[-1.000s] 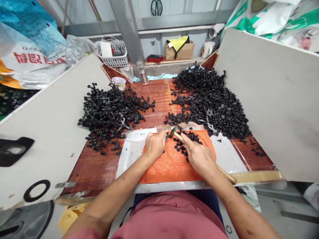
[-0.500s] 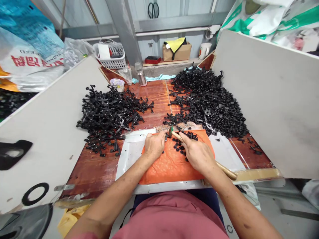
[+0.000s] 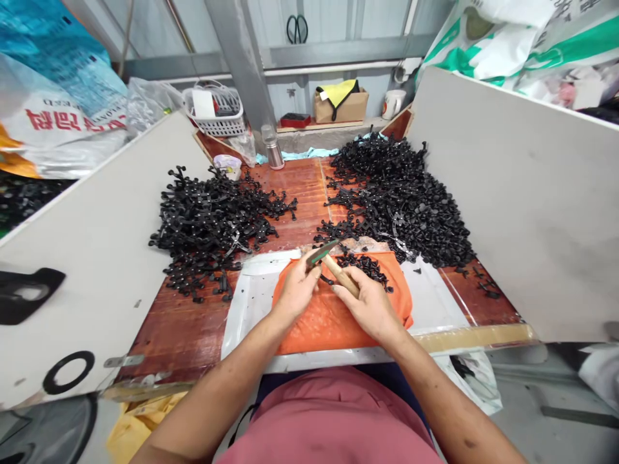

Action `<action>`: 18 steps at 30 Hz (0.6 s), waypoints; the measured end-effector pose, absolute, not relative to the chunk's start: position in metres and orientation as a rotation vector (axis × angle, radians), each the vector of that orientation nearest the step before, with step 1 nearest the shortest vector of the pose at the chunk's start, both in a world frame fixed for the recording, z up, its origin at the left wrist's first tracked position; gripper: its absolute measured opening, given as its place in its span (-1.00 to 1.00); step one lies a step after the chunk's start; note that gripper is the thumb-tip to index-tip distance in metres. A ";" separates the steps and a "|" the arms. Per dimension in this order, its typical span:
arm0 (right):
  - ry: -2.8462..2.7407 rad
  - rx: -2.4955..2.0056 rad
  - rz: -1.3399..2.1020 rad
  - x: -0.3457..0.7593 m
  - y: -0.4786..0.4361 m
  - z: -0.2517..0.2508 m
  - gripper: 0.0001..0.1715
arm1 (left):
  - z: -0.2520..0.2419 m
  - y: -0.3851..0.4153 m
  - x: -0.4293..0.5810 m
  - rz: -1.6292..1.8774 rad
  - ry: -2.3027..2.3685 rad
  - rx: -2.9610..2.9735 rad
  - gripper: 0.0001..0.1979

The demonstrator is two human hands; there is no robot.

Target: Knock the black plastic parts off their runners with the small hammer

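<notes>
My right hand (image 3: 371,303) is closed around the pale wooden handle (image 3: 344,277) of a tool. Its dark, green-marked head (image 3: 322,255) sits crosswise at the handle's far end, beside the left fingers. Whether the head is a blade or a hammer head, I cannot tell. My left hand (image 3: 296,287) pinches a small black part (image 3: 327,280), mostly hidden, whose end sticks out past the thumb. Both hands are over an orange cloth (image 3: 309,332). Loose black studs (image 3: 367,265) lie on the cloth just beyond my right hand.
Tangled black parts are heaped at left (image 3: 213,219) and right (image 3: 401,193) on the red-brown table (image 3: 309,193). Grey panels (image 3: 522,193) wall both sides. A bottle (image 3: 274,149), a basket (image 3: 217,113), a cardboard box (image 3: 341,106) and a mug (image 3: 393,103) stand at the back.
The tool's handle has turned and drawn in, no longer sticking out behind my right wrist. Its head now shows lengthwise, close to my left fingers. My right hand has shifted slightly left and down.
</notes>
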State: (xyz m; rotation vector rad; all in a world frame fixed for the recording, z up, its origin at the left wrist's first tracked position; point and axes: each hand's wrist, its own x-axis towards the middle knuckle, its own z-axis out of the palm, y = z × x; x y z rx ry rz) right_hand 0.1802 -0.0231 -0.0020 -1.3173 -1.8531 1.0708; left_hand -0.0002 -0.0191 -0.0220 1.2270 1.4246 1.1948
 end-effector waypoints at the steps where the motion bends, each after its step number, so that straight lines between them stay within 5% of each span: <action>1: -1.831 -1.312 1.078 0.179 -0.022 -0.004 -0.83 | -0.020 -0.023 0.001 1.198 1.360 1.166 -0.61; 9: -1.719 -1.277 1.136 0.181 -0.010 -0.010 -0.80 | -0.016 -0.033 0.002 0.987 1.238 1.352 -0.74; 18: -1.688 -1.540 0.827 0.246 -0.022 -0.004 -0.76 | -0.014 -0.002 -0.014 0.769 1.789 1.787 -0.80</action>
